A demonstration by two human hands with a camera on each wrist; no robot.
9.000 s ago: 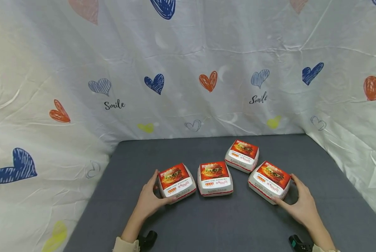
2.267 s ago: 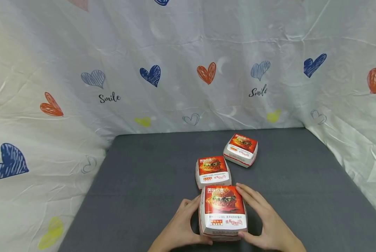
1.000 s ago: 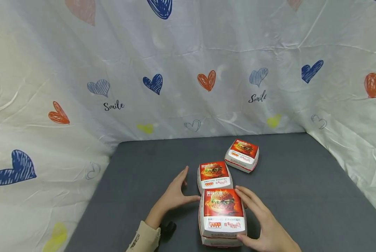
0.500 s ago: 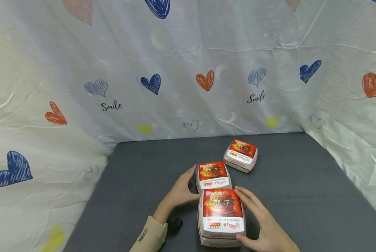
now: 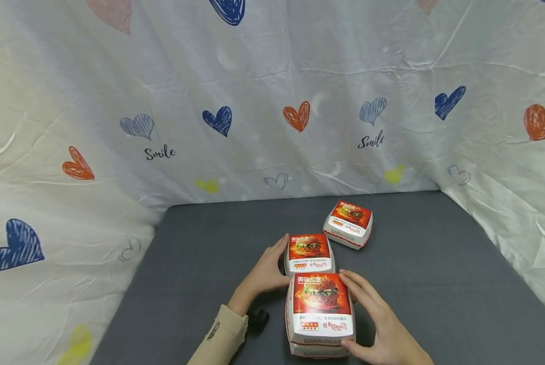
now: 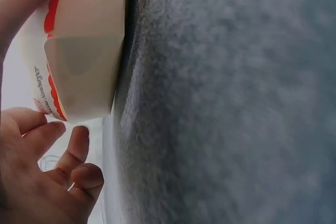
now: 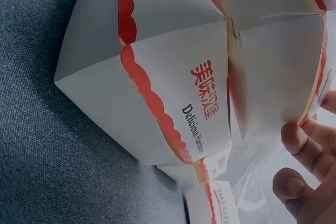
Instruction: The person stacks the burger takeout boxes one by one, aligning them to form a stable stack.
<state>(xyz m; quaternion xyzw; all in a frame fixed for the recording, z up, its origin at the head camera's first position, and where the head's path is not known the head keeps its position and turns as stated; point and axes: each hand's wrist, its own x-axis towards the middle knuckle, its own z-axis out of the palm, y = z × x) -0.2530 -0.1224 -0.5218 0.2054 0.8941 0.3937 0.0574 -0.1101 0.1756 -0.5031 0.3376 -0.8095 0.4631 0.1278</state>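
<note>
Two paper hamburger boxes stand stacked at the front of the table. My right hand point(image 5: 382, 319) holds the upper hamburger box point(image 5: 322, 304) by its right side, fingers at the back corner and thumb at the front. Under it, the lower hamburger box point(image 7: 105, 103) rests on the cloth in the right wrist view. Just behind the stack sits a third hamburger box point(image 5: 310, 253), its front partly hidden. My left hand point(image 5: 265, 268) grips that third box from the left; in the left wrist view, fingertips point(image 6: 55, 127) touch its far end and the thumb lies at the near end.
Another hamburger box point(image 5: 349, 223) stands behind and to the right, turned slightly. Dark grey cloth covers the table point(image 5: 208, 238). A white curtain point(image 5: 254, 76) printed with hearts hangs behind and along both sides.
The outer left and right boxes have come together into the front stack. My left hand has since let go of the stack and moved to the box behind. My right hand stays.
</note>
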